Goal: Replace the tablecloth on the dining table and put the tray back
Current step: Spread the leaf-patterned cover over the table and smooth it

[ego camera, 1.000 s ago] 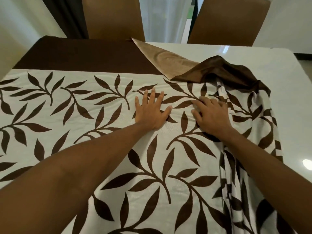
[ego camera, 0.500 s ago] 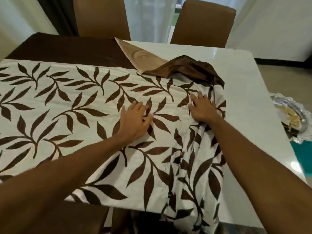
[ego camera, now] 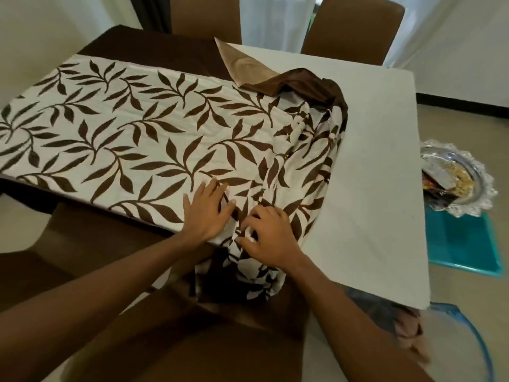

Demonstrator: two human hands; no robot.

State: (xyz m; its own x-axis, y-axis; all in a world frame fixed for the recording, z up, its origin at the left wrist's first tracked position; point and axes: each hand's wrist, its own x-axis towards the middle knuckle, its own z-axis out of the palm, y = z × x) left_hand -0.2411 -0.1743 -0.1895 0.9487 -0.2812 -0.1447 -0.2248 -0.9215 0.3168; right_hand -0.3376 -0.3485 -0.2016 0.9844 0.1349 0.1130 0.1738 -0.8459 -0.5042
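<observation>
A cream tablecloth with brown leaves (ego camera: 132,133) lies spread over the left part of the white dining table (ego camera: 380,161). Its right part is bunched in folds, with a brown border turned over at the back. My left hand (ego camera: 206,213) lies flat on the cloth at the near table edge. Just to its right, my right hand (ego camera: 271,238) curls its fingers into the bunched cloth where it hangs over that edge. A silver tray (ego camera: 457,175) with a lacy rim and food on it sits low to the right of the table, on a teal bin (ego camera: 465,244).
Two brown chairs (ego camera: 355,26) stand at the far side and one chair (ego camera: 91,244) is near me on the left. A clear bowl with a blue rim (ego camera: 465,351) sits at bottom right. White curtains hang behind the table.
Both hands slid back along the cloth from the table's middle to its near edge. My right hand went from flat to fingers curled into the folds. The view moved back and right.
</observation>
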